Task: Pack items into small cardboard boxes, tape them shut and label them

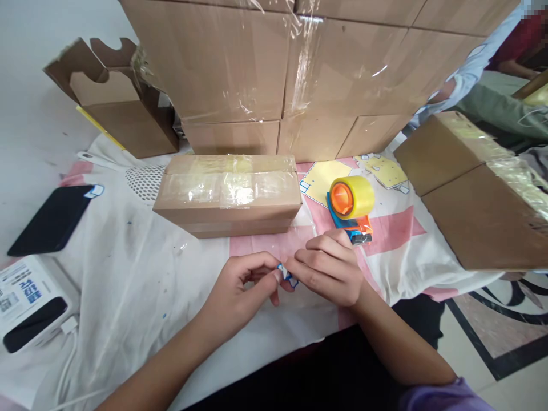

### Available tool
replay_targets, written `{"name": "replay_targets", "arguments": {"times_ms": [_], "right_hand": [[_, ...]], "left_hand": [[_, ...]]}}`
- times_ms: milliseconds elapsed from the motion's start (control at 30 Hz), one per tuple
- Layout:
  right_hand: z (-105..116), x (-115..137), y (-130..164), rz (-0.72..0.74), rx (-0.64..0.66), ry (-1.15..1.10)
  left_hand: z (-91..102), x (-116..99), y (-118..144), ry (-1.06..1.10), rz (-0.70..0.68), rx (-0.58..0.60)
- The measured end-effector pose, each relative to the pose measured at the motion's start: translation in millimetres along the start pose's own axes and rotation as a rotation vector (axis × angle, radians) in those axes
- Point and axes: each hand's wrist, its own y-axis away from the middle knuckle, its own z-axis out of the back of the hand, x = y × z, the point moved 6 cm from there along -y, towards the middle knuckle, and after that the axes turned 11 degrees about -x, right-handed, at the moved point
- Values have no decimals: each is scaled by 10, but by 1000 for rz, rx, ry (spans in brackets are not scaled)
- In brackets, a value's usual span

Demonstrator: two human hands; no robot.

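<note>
My left hand (pixel 242 294) and my right hand (pixel 327 268) meet over the cloth-covered table, both pinching a small blue and white item (pixel 286 275) between their fingertips. What the item is cannot be made out. Just behind my hands lies a taped cardboard box (pixel 229 194). A tape dispenser (pixel 351 208) with a yellowish roll on an orange core and a blue body rests to the right of that box, a little beyond my right hand.
Stacked cartons (pixel 299 68) wall off the back. An open empty carton (pixel 113 94) stands at back left, another box (pixel 475 188) at the right. A dark phone (pixel 51 220) and a white box (pixel 29 302) lie at the left. Another person (pixel 492 80) sits behind right.
</note>
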Motion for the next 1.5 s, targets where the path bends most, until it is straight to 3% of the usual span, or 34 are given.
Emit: {"name": "replay_targets", "arguments": {"times_ms": [233,1000,1300,1400,1500], "right_hand": [[22,-21,19,35,-110,7],[40,-122,42,43,-175,29],[72,-219,48,-112,-223,92],[155,-404,-33,-278,-96,249],[235,-830,-181,-519,185,500]], "left_hand": [[21,51,-5,45,41,-27],[155,66,-49,-45,-27,-160],[191,118,-71,-36,-32,-216],[203,106,-71,-14,-23,-222],[212,77,-69,7,-20,-213]]}}
